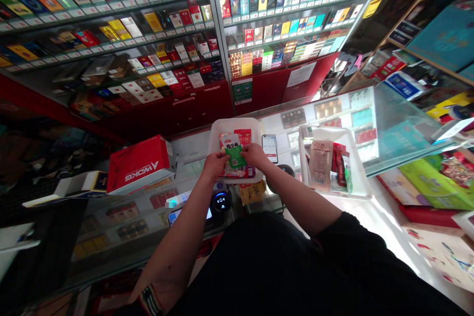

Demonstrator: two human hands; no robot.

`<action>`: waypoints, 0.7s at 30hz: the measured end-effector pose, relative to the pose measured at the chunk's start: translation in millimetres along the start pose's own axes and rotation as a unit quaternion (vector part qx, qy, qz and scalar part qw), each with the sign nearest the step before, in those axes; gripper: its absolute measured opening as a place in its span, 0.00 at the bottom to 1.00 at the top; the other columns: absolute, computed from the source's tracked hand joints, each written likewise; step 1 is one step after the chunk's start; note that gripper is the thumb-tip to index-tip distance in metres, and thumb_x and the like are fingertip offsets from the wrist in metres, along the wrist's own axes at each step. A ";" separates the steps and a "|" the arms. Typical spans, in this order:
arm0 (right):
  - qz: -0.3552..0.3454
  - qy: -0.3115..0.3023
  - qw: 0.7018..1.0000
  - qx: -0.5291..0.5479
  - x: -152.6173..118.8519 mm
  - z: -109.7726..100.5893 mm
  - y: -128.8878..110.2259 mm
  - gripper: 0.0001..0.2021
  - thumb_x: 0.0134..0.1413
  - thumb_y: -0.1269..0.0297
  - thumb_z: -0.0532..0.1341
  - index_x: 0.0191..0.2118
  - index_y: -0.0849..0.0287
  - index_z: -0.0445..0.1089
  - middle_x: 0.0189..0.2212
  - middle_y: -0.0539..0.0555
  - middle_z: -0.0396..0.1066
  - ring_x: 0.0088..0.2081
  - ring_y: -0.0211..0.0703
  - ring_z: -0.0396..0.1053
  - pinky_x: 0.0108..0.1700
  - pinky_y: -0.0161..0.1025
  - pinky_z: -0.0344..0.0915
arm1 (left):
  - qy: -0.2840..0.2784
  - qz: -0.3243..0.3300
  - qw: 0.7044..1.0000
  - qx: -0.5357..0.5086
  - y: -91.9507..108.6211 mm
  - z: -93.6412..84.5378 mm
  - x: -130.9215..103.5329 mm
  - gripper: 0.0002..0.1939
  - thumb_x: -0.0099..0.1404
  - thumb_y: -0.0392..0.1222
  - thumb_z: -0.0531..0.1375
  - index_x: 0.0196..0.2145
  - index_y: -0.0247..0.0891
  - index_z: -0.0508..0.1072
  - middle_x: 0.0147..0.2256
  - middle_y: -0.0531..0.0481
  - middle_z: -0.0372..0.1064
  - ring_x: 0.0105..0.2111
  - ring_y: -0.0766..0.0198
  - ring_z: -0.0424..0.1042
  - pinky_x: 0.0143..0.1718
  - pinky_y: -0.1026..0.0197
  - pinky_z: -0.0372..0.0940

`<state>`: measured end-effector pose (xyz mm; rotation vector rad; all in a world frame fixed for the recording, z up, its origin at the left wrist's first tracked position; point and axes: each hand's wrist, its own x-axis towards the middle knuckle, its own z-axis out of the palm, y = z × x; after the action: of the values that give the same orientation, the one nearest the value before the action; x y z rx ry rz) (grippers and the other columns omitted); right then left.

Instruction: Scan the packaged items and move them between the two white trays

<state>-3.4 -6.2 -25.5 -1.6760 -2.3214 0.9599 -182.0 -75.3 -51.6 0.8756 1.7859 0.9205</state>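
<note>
A small green-and-white snack packet (233, 152) is pinched between my two hands, just above a translucent plastic tub (215, 131). My left hand (217, 164) grips its left edge with closed fingers. On the opposite edge, my right hand (255, 155) holds it the same way. Red snack packets (243, 136) lie in the tub beneath, partly covered by the green one. Right of my right hand lies a phone (269, 148) with its screen lit.
A white basket (361, 185) with several packaged snacks stands to the right on the glass counter (388, 143). A red box (137, 165) sits at left. Near my left forearm is a round lit device (221, 201). Shelves of cigarette packs (159, 24) rise beyond the counter.
</note>
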 end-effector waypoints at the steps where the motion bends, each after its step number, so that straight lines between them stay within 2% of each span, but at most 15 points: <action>1: 0.001 0.010 1.000 0.011 -2.0 -6.3 2.0 0.11 0.63 0.64 0.63 0.38 0.58 0.84 0.36 0.55 0.83 0.38 0.44 0.76 0.41 0.36 0.63 | -0.005 0.010 1.000 -0.013 3.5 1.1 -2.1 0.13 0.61 0.46 0.67 0.39 0.35 0.83 0.28 0.53 0.77 0.22 0.70 0.64 0.25 0.66 0.59; 3: 0.003 0.029 0.999 0.041 -5.9 -18.6 8.3 0.11 0.62 0.63 0.63 0.36 0.59 0.84 0.33 0.53 0.81 0.36 0.42 0.74 0.39 0.36 0.62 | -0.013 0.028 0.999 -0.024 12.4 5.0 -6.8 0.12 0.60 0.47 0.68 0.36 0.35 0.84 0.27 0.53 0.75 0.23 0.69 0.65 0.26 0.66 0.59; 6: -0.003 0.043 0.995 0.087 -11.5 -36.0 22.2 0.10 0.61 0.63 0.64 0.35 0.59 0.83 0.29 0.51 0.79 0.33 0.40 0.72 0.38 0.35 0.61 | -0.034 0.067 0.997 -0.028 28.4 14.2 -13.3 0.12 0.61 0.46 0.67 0.37 0.36 0.84 0.30 0.52 0.79 0.30 0.65 0.72 0.34 0.64 0.65; 10: -0.022 0.066 0.992 0.104 -20.6 -57.2 44.2 0.10 0.59 0.62 0.64 0.33 0.59 0.82 0.27 0.50 0.77 0.32 0.40 0.70 0.38 0.36 0.61 | -0.051 0.125 0.990 0.035 46.6 31.8 -15.5 0.09 0.63 0.44 0.66 0.33 0.36 0.83 0.32 0.51 0.79 0.35 0.62 0.76 0.41 0.62 0.68; 14: -0.030 0.078 0.992 0.098 -31.1 -74.8 65.5 0.10 0.60 0.63 0.63 0.34 0.58 0.83 0.26 0.49 0.77 0.31 0.39 0.70 0.37 0.35 0.61 | -0.060 0.223 0.968 0.100 55.6 55.5 -9.5 0.08 0.66 0.40 0.64 0.30 0.38 0.82 0.43 0.48 0.80 0.45 0.59 0.77 0.52 0.58 0.69; 17: -0.030 0.108 0.990 0.083 -37.1 -83.1 82.8 0.08 0.60 0.65 0.65 0.36 0.58 0.83 0.32 0.51 0.80 0.36 0.42 0.73 0.42 0.36 0.64 | -0.052 0.272 0.952 0.128 57.3 75.0 -3.9 0.08 0.66 0.38 0.64 0.29 0.39 0.81 0.48 0.47 0.79 0.50 0.57 0.76 0.58 0.54 0.68; 21: -0.039 0.154 0.984 0.079 -41.7 -87.7 108.4 0.07 0.60 0.68 0.66 0.40 0.57 0.83 0.43 0.56 0.81 0.46 0.47 0.75 0.52 0.40 0.67 | -0.064 0.313 0.932 0.173 58.6 98.3 0.4 0.09 0.67 0.38 0.64 0.29 0.40 0.81 0.49 0.46 0.78 0.50 0.56 0.75 0.60 0.51 0.68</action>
<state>139.4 13.5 -5.4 -1.5348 -2.0387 0.7818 -80.8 -26.2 -30.7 1.7586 1.5946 0.9136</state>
